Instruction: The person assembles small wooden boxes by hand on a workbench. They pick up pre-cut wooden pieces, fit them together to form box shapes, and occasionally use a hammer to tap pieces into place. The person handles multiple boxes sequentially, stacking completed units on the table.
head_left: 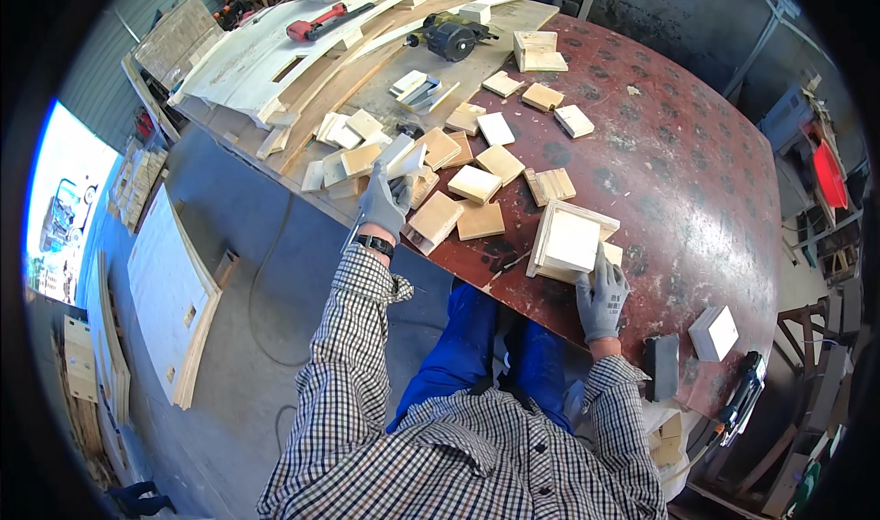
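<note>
The head view shows small dark print, too small to read surely, on the grey-gloved right hand (602,300). Its fingers, loosely spread, rest against a square, layered wooden stack (570,240) near the edge of the scuffed red table (701,199). The left hand (384,207), half curled, grips a pale flat block (406,159) beside loose wooden pieces (476,184).
</note>
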`<control>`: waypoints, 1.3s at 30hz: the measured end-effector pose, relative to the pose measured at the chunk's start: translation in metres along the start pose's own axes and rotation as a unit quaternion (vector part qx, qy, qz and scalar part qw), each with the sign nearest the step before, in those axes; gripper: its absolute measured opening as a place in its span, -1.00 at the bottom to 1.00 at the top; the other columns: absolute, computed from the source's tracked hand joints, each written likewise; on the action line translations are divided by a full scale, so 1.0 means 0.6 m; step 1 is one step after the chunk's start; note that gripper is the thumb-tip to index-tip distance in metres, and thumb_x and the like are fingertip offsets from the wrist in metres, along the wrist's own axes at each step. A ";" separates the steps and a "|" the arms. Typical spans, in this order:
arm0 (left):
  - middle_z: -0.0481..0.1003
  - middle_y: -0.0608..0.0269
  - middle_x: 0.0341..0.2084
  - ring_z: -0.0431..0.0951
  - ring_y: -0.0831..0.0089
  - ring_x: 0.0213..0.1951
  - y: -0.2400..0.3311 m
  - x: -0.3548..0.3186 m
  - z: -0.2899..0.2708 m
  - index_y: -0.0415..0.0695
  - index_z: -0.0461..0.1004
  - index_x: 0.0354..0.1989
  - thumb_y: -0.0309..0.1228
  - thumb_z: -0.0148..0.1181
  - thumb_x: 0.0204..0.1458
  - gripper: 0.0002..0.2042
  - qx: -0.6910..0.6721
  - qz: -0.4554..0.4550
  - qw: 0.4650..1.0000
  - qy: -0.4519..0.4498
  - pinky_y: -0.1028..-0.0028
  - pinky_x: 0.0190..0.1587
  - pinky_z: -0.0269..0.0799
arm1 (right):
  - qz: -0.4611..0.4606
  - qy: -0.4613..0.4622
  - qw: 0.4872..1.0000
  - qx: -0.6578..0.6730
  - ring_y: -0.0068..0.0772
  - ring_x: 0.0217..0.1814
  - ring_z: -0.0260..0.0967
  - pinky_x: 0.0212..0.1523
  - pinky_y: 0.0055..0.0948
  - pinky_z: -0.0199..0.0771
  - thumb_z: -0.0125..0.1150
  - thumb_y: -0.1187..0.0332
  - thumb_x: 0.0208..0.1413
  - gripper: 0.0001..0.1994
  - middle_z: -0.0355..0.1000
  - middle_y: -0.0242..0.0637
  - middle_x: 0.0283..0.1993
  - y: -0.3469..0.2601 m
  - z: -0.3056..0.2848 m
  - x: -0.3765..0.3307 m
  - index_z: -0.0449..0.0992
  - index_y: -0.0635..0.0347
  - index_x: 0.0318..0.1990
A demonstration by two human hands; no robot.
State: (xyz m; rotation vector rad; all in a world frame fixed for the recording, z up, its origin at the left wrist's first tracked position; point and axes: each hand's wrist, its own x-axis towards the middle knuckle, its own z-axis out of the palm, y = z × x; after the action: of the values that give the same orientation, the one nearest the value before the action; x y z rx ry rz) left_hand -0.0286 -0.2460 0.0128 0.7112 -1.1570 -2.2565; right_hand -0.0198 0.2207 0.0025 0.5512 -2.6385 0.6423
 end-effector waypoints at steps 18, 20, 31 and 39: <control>0.64 0.12 -0.07 0.71 0.36 -0.14 0.059 0.059 0.040 -0.22 0.45 0.22 -0.02 -0.06 0.45 -0.51 -0.079 -0.068 0.994 0.017 0.54 -0.27 0.68 | 0.003 -0.006 1.000 -0.003 0.04 0.31 0.31 0.41 0.04 0.18 0.16 0.14 0.31 -0.33 0.47 -0.12 0.25 0.011 -0.005 0.000 0.25 0.13 0.53; 0.67 0.08 -0.16 0.70 0.38 -0.36 0.019 -0.008 0.027 -0.23 0.47 0.19 -0.07 0.00 0.43 -0.55 0.014 -0.053 0.998 0.009 0.56 -0.44 0.59 | -0.002 -0.003 1.000 0.008 0.04 0.30 0.32 0.41 0.04 0.18 0.17 0.13 0.30 -0.34 0.48 -0.11 0.23 0.001 -0.003 0.002 0.28 0.15 0.51; 0.50 0.04 0.18 0.56 0.25 0.09 -0.099 -0.345 0.188 -0.16 0.37 0.39 -0.30 0.45 0.12 -0.35 0.416 0.446 0.750 -0.256 0.30 0.05 0.51 | -0.005 0.014 1.000 0.001 0.01 0.28 0.34 0.32 0.04 0.21 0.20 0.13 0.28 -0.35 0.49 -0.17 0.21 0.013 -0.005 -0.004 0.30 0.09 0.50; 0.19 -0.06 0.47 0.10 -0.17 0.51 -0.170 -0.318 0.267 -0.01 0.37 0.40 -0.05 0.41 0.14 -0.32 0.454 0.542 0.606 -0.365 -0.10 0.46 0.12 | -0.001 0.038 0.999 0.028 -0.02 0.27 0.41 0.36 0.03 0.24 0.21 0.02 0.30 -0.38 0.54 -0.22 0.17 0.002 -0.005 0.006 0.34 -0.06 0.48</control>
State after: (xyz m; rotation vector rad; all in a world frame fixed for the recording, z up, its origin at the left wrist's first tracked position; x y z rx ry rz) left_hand -0.0113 0.0201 0.0500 -0.6817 -2.2720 -0.7037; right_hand -0.0225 0.2221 0.0063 0.5342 -2.5566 0.7247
